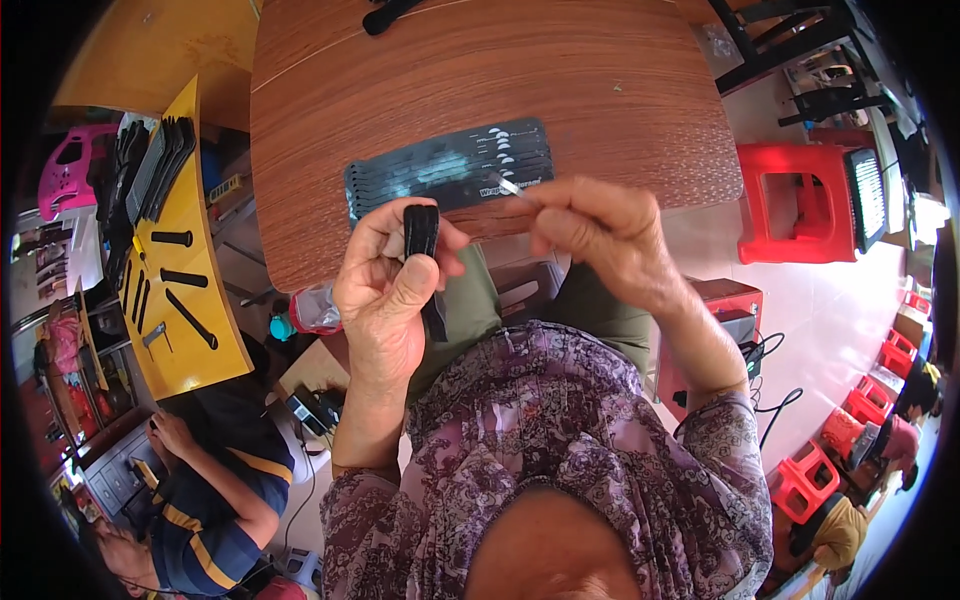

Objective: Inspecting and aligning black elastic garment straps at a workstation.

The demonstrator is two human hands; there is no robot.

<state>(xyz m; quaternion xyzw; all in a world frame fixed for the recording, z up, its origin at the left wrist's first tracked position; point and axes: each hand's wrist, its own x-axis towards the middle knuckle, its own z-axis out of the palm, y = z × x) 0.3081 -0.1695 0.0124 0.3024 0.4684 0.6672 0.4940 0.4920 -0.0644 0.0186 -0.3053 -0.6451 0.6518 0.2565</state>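
Between the thumb and fingers of my left hand (385,290) is a folded black strap (422,230), its looped end pointing up. A dark tail hangs below that hand over my lap. My right hand (615,235), to the right and a little apart from the strap, pinches a slim light-coloured tool (508,185); its exact kind is too small to tell. Just beyond both hands, a fanned stack of dark printed cards (420,172) lies near the front edge of the brown wooden table (480,75).
Another black strap (385,18) lies at the table's far edge. To the left, a yellow table (215,345) bears black straps and stacked cards. A red stool (790,205) with a black stack stands at right. A co-worker (215,500) sits at lower left.
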